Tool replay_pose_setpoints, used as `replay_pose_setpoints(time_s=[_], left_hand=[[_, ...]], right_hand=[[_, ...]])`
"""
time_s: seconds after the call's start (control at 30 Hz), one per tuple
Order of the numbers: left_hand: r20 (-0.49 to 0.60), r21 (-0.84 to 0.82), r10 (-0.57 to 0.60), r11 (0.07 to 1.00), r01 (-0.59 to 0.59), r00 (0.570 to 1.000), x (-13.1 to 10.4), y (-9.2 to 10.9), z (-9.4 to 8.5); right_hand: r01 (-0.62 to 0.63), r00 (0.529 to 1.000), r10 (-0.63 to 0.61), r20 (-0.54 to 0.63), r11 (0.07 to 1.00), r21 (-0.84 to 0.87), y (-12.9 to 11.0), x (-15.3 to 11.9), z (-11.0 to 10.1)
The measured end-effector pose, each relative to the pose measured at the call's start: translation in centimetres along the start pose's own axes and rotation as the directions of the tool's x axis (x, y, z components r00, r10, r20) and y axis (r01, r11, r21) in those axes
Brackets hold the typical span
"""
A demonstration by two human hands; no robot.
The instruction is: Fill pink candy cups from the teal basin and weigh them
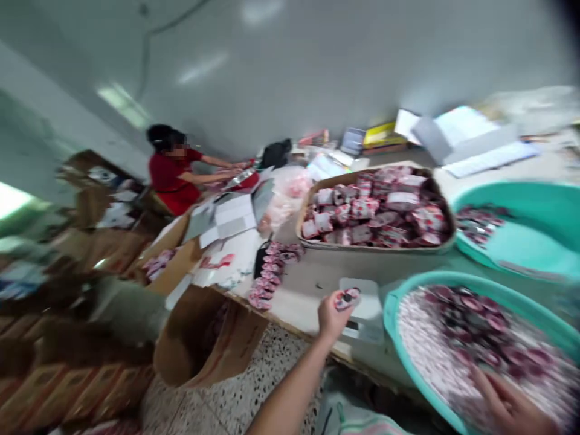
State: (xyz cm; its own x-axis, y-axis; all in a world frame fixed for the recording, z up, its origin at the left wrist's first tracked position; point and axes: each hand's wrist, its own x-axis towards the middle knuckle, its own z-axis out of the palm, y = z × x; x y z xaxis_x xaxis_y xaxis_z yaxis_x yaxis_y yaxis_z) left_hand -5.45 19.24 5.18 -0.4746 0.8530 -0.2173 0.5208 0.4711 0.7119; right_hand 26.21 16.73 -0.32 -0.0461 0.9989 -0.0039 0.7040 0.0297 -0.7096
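Note:
My left hand (331, 315) is closed round a small pink and dark packet (348, 298), held above a white scale-like device (366, 308) on the table. At the lower right, my right hand (507, 402) reaches into a turquoise basin (394, 314); its fingers are blurred among the contents, and whether they hold anything is unclear. White and pink small pieces (421, 344) fill that basin, with dark and pink round items (480, 320) on top. Several pink packets (268, 278) stand in a row left of the device.
Behind is a carton tray (376, 244) full of wrapped packets. A second turquoise basin (544, 199) stands at the right. Papers (475, 142) lie along the wall. An open cardboard box (235, 344) sits beside the table. A person in red (174, 178) works at the far end.

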Motion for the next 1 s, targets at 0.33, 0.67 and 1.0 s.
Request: replay_pose_setpoints(time_s=[0.33,0.67,1.0], left_hand=[[0.2,0.205,0.286,0.923,-0.325,0.937,5.7,-0.2,2.6],[0.163,0.175,0.339,0.915,-0.365,0.927,6.1,-2.5,1.7],[-0.098,0.099,0.06,0.994,-0.051,0.993,-4.5,-13.0,-0.9]], right_hand=[[-0.303,0.951,0.307,-0.048,0.95,0.069,-1.8,-2.6,-1.8],[-0.273,0.96,0.275,-0.041,0.96,0.061,-2.8,-2.6,-2.0],[-0.137,0.991,0.137,0.003,0.99,0.02,-1.7,-0.9,-1.1]])
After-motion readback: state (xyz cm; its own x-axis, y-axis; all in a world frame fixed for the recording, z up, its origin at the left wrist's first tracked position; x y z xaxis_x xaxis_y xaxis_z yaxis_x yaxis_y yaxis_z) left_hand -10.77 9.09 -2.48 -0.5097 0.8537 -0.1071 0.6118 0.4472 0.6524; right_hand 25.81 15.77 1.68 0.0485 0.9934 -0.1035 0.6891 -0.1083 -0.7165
